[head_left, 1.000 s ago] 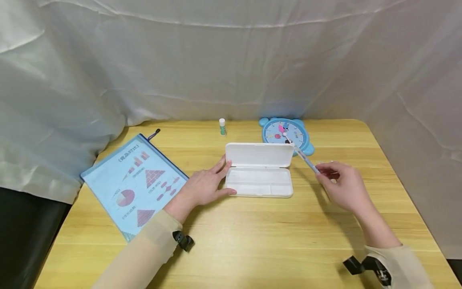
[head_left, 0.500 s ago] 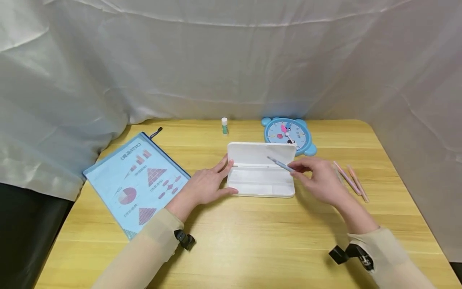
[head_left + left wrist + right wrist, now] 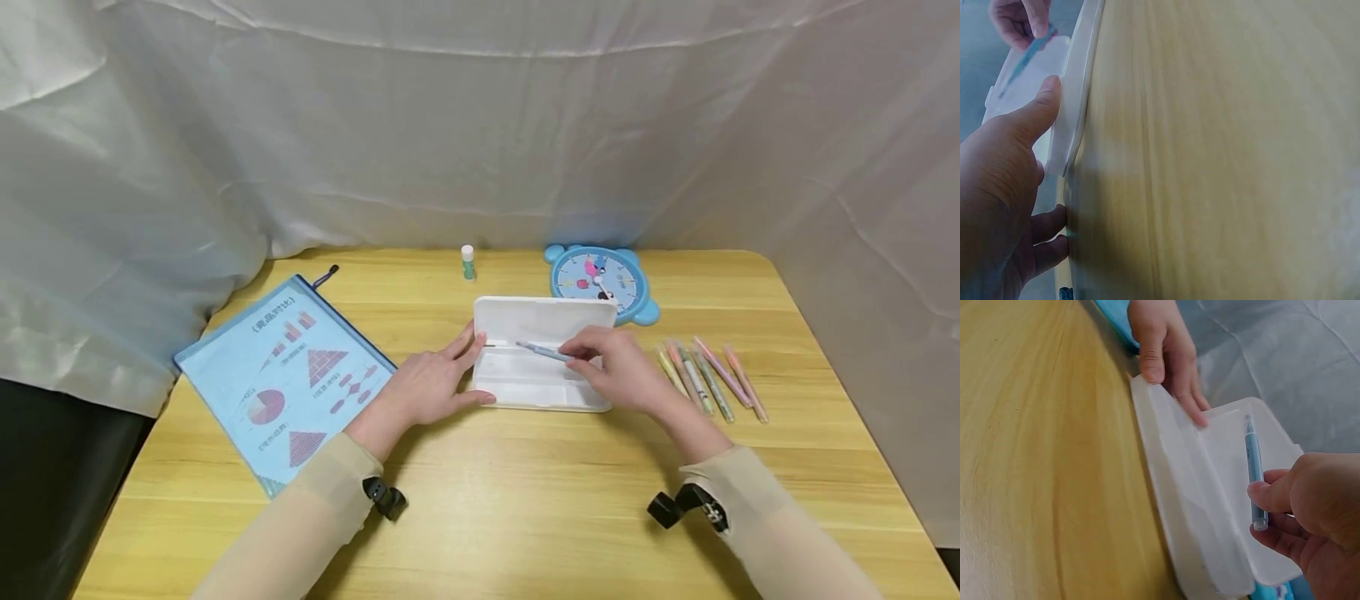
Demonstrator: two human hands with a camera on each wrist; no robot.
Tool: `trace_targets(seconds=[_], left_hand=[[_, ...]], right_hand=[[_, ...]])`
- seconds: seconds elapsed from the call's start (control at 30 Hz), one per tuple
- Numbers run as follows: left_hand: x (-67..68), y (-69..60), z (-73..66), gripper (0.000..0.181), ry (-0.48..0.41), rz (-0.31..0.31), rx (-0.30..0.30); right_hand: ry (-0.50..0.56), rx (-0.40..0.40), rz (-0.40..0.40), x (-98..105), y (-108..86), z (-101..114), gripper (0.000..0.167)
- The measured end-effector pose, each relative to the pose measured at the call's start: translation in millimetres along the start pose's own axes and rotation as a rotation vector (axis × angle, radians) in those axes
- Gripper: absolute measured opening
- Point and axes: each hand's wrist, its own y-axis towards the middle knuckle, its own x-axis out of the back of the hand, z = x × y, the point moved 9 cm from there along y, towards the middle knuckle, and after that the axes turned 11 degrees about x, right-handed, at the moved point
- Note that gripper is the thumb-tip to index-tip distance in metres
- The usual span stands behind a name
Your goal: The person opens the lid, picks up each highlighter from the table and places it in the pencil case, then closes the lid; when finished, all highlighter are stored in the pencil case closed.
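A white pencil case (image 3: 517,393) lies with its lid raised, its shallow compartments facing up and no pens visible inside. My left hand (image 3: 431,383) holds the case's left end, thumb on the front rim and fingers at the hinge side. Over the case, my right hand (image 3: 618,371) pinches a light-blue pen (image 3: 1254,465) between thumb and fingers near one end. In the head view the pen points left, close to the hinge line; whether it touches the case I cannot tell.
Several coloured pens (image 3: 708,379) lie to the right of the case. Behind it are a blue toy clock (image 3: 600,279) and an upright glue stick (image 3: 468,262). A blue zip document folder (image 3: 277,392) lies at the left, beside my left forearm. A grey curtain (image 3: 480,125) hangs behind the table.
My right hand has carried the blue pen leftward from beside the case to over it, lowering it and turning it flatter. The pens on the right have come into view. My left hand stays put.
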Motion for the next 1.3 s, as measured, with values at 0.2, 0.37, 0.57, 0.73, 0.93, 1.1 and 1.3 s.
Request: trace_targets(seconds=[0.2, 0.37, 0.57, 0.73, 0.93, 1.1, 1.3], left_hand=[[-1.2, -0.4, 0.2, 0.099, -0.006, -0.015, -0.01], [-3.5, 0.1, 1.1, 0.098, -0.019, -0.011, -0.003], [-2.2, 0.9, 0.8, 0.099, -0.018, -0.015, -0.001], [-0.7, 1.5, 0.7, 0.099, -0.017, -0.017, -0.001], [0.2, 0.9, 0.6, 0.098, -0.025, -0.009, 0.003], [0.0, 0.4, 0.5, 0.098, -0.023, -0.011, 0.004], [-0.8, 0.3, 1.6, 0.098, -0.018, -0.022, 0.002]], right_hand=[[0.034, -0.005, 0.072, -20, 5.4, -6, 0.017], [-0.006, -0.016, 0.137, -34, 8.2, -10, 0.015], [-0.062, -0.015, 0.186, -41, 10.8, -10, 0.015], [-0.095, 0.014, 0.234, -44, 12.1, -6, 0.016], [-0.086, 0.043, 0.265, -45, 12.4, -3, 0.016], [-0.073, 0.049, 0.236, -39, 10.6, -2, 0.016], [-0.045, 0.029, 0.191, -27, 7.2, -2, 0.017]])
